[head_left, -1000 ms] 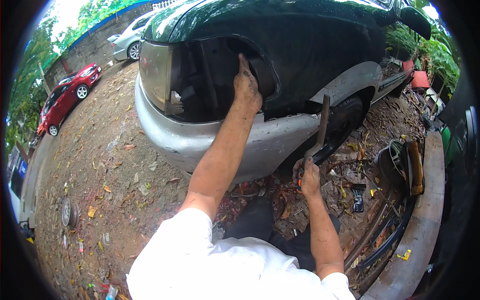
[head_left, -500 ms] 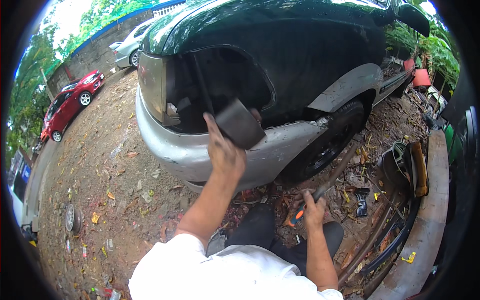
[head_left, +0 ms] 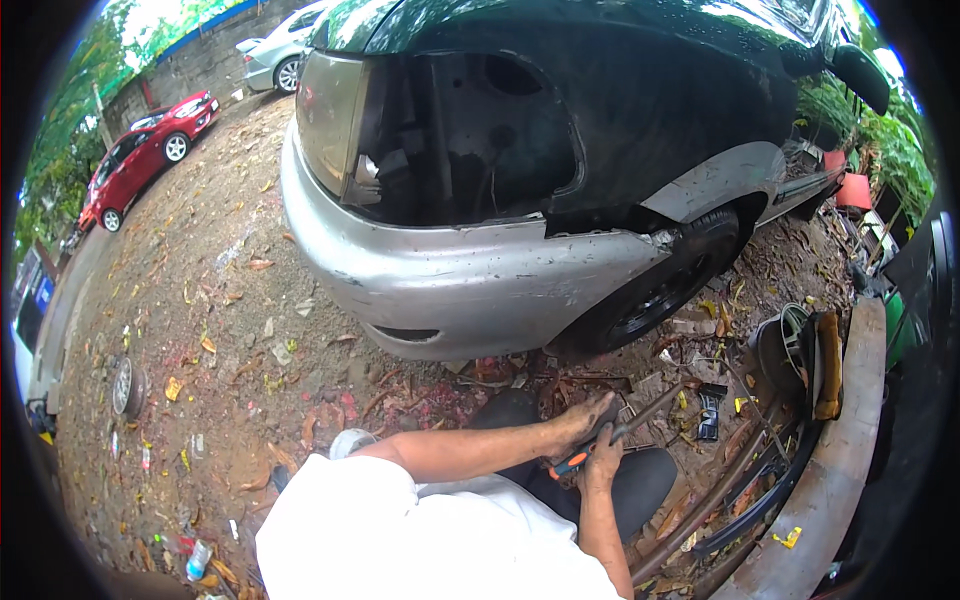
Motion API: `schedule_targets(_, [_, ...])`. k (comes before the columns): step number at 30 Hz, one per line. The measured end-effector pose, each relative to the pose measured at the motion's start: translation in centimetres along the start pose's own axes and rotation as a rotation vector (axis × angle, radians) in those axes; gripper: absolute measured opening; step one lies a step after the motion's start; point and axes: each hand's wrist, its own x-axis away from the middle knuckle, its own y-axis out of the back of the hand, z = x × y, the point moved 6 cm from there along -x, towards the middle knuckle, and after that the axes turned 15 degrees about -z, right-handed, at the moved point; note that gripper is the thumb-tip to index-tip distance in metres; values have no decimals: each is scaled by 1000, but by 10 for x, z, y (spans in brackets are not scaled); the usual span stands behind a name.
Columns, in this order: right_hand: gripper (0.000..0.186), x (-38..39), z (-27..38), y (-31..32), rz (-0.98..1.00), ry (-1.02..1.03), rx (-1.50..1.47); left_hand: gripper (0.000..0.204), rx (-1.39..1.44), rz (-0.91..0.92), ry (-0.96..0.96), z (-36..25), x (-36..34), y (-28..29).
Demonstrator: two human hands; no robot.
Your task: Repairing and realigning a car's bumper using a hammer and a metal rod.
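Observation:
My right hand (head_left: 601, 462) is closed round a long tool with an orange and black handle (head_left: 571, 464). Its dark, straight shaft (head_left: 650, 409) points up and to the right, and the kind of tool is not clear. My left hand (head_left: 577, 421) reaches across in front of me and lies against the right, its fingers closed at a dark piece that I cannot make out. Beyond my hands stands a dark green vehicle with a scuffed silver bumper (head_left: 440, 280). Above the bumper, a large dark opening (head_left: 470, 150) gapes in its side panel, beside the lamp (head_left: 327, 122).
The vehicle's black wheel (head_left: 650, 300) stands ahead to the right. A loose wheel rim (head_left: 782, 345), a foam-edged strip (head_left: 828, 370), pipes and a long board (head_left: 835, 460) lie at right. Leaves and litter cover the dirt. A red car (head_left: 150, 155) is parked far left.
My left hand has come down from the vehicle's opening, where it was at a dark grey block-like piece, to my right hand. The tool has shifted slightly left and down.

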Motion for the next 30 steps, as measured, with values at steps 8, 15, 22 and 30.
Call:
schedule_targets(8, [31, -33, -31, 31, 140, -273, -67, 78, -697, 322, -706, -74, 66, 5])
schedule_targets(15, [31, -126, -148, 57, -160, -479, 184, 42, -853, -774, -1665, -261, 138, 126])
schedule_targets(22, [57, -181, -235, 111, -158, -130, 1165, 53, -1334, -923, -1507, -270, 106, 135])
schedule_targets(30, [46, -216, -293, 179, -158, 94, 1585, 59, -1595, -1065, -1637, -250, 73, 145])
